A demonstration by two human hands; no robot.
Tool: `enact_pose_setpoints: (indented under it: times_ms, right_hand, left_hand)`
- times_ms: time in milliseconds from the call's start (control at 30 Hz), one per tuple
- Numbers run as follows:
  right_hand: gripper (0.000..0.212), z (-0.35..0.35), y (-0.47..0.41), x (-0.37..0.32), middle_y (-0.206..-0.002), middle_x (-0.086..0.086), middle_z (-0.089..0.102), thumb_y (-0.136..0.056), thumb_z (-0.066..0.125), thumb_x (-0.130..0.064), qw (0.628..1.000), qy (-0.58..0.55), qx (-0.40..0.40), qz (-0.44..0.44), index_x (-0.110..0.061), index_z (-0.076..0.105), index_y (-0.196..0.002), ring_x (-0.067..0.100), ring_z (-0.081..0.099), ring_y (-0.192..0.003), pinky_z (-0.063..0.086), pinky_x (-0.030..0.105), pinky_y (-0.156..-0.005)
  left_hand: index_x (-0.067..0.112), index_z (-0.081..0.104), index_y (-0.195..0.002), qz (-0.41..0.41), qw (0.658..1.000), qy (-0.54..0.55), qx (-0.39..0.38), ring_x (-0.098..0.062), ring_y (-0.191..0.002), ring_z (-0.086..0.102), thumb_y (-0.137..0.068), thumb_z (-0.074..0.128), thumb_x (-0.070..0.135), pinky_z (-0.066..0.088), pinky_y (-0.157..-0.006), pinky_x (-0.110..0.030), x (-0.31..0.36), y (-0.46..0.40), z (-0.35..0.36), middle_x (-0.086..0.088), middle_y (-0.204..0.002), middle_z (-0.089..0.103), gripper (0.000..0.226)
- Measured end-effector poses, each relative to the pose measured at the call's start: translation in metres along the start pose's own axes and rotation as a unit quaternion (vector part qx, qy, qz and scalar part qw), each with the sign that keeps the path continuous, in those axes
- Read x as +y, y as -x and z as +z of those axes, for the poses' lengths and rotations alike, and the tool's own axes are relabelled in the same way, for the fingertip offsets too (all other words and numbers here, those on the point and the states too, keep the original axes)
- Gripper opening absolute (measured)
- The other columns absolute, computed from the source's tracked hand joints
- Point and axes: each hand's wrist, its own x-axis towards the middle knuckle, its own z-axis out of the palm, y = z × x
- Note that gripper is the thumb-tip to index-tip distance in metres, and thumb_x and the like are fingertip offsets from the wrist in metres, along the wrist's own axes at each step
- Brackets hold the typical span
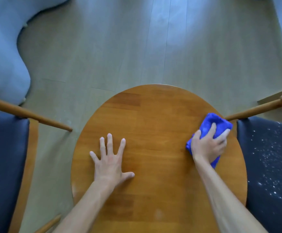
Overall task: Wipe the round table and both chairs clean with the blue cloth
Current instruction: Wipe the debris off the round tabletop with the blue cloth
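One blue cloth [210, 130] is in view, bunched into a thick wad on the right side of the round counter [153, 115], close to its edge. The right hand [207, 145] lies on top of it, its fingers [212, 130] curled over the wad and gripping it, thumb tucked against the near side; folds of cloth stick out past the fingertips and behind the wrist.

One counter, wooden and orange-brown, fills the middle of the view. The left hand [110, 160] rests flat on its left half, fingers [110, 142] straight and spread wide, holding nothing, well apart from the cloth. Both forearms reach in from the bottom edge and cover part of the near surface. A few faint pale smudges show on the wood near the left forearm.

Two chairs flank the counter. The left chair [6, 157] lies out beyond the little finger of the left hand, with a dark seat pad and a wooden frame; a few white specks sit on its pad. The right chair [271, 157] stands just past the fingertips gripping the cloth, and its dark pad is thickly scattered with white specks. One wooden arm rail of each chair angles in toward the counter.

Beyond the fingertips lies a pale plank floor [120, 47]. A light blue-grey upholstered piece [2, 47] sits at the far left.
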Motion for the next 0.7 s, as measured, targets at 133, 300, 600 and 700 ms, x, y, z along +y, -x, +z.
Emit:
enact_pose_setpoints:
  times_ms: [133,300,600,700]
  right_hand:
    - [0.062,0.035,-0.005,-0.107,-0.158,0.021,0.007,-0.092,0.046,-0.040,0.998,-0.007,-0.033,-0.046,-0.019,0.033,-0.148,0.040,0.020,-0.140,0.023,0.048,-0.110]
    - [0.060,0.053,0.061,-0.195,-0.158,0.018,0.015,-0.088,0.051,-0.041,0.919,-0.036,-0.132,-0.370,-0.022,0.041,-0.144,0.040,0.025,-0.140,0.028,0.048,-0.110]
    - [0.053,0.021,-0.037,-0.084,-0.149,0.019,0.037,-0.078,0.065,-0.023,0.927,-0.022,-0.112,-0.357,-0.016,0.059,-0.131,0.039,0.050,-0.123,0.044,0.049,-0.097]
    - [0.053,-0.004,-0.043,-0.003,-0.151,0.020,0.033,-0.083,0.065,-0.023,0.967,0.024,-0.064,-0.244,-0.015,0.055,-0.134,0.040,0.048,-0.124,0.045,0.050,-0.095]
  left_hand:
    - [0.033,-0.038,-0.137,0.003,1.000,0.005,-0.008,-0.040,-0.138,-0.034,-0.066,0.060,0.078,0.010,-0.109,-0.069,0.001,-0.001,0.003,-0.014,-0.140,-0.052,0.129]
    - [0.035,-0.042,-0.129,0.005,1.000,0.005,-0.028,-0.039,-0.138,-0.035,-0.067,0.061,0.076,0.010,-0.109,-0.069,0.003,-0.002,0.002,-0.012,-0.134,-0.056,0.127]
    - [0.039,-0.044,-0.127,-0.002,0.999,-0.015,-0.033,-0.034,-0.140,-0.033,-0.064,0.054,0.084,0.015,-0.113,-0.063,0.002,0.002,-0.005,-0.009,-0.144,-0.048,0.126]
    - [0.037,-0.042,-0.129,-0.004,0.999,-0.025,-0.026,-0.034,-0.141,-0.030,-0.064,0.052,0.085,0.017,-0.113,-0.062,0.002,0.005,-0.008,-0.010,-0.146,-0.043,0.124]
